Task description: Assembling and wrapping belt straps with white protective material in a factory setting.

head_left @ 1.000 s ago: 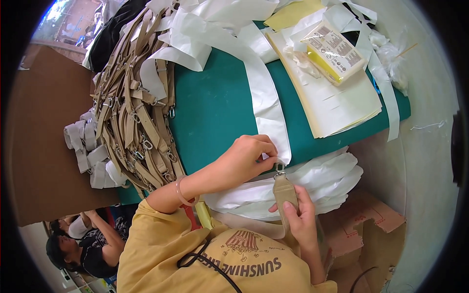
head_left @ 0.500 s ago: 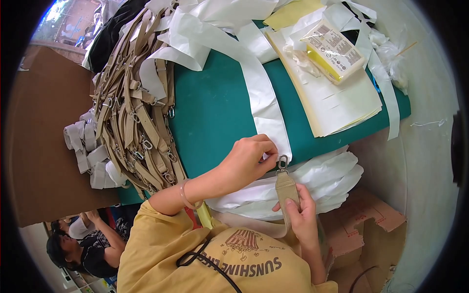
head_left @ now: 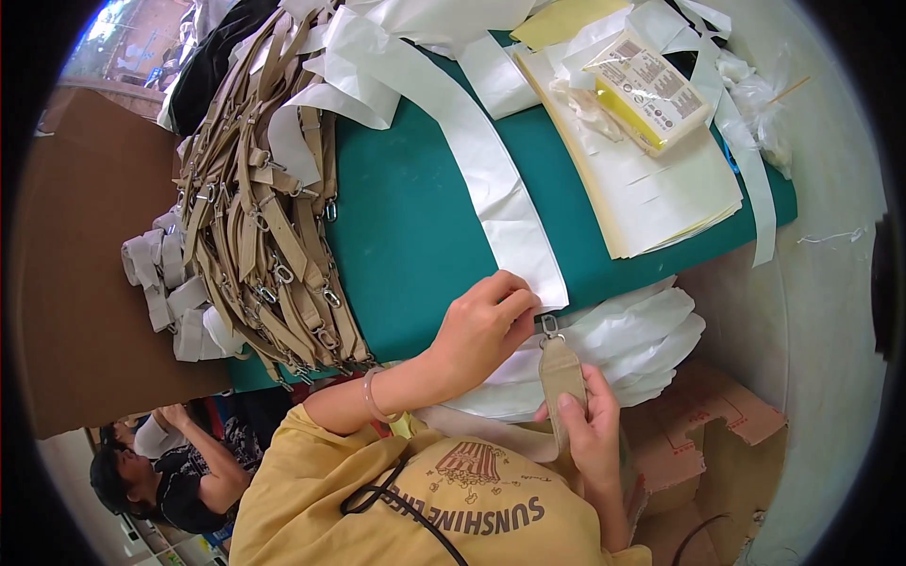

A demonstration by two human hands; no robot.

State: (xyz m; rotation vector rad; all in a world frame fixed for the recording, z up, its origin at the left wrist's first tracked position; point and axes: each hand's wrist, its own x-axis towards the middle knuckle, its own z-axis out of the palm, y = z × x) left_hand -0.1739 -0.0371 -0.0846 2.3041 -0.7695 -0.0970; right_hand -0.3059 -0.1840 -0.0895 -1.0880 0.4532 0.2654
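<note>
My right hand [head_left: 593, 424] grips a beige strap [head_left: 559, 363] just below its pointed end, the thumb lying flat on top. From that end a metal swivel clasp [head_left: 550, 326] sticks up toward the table edge. My left hand [head_left: 489, 323] has its fingers bent together at the near end of a long white strip [head_left: 510, 203], pinching its left corner. The strip lies across the green table top [head_left: 387, 198] and curls away at the far side. A small gap separates the clasp from my left fingertips.
Many beige straps with metal clasps [head_left: 274, 217] are heaped at left, beside pale grey rolled bands [head_left: 156, 269]. Paper sheets [head_left: 670, 203] carry a clear-wrapped package [head_left: 651, 90] at right. White sheeting [head_left: 642, 344] hangs below the table edge. An open cardboard box [head_left: 679, 443] stands lower right.
My right hand and the strap have moved slightly down and right, away from the white strip. My left hand has shifted a little down, and the strip's near part lies slightly differently.
</note>
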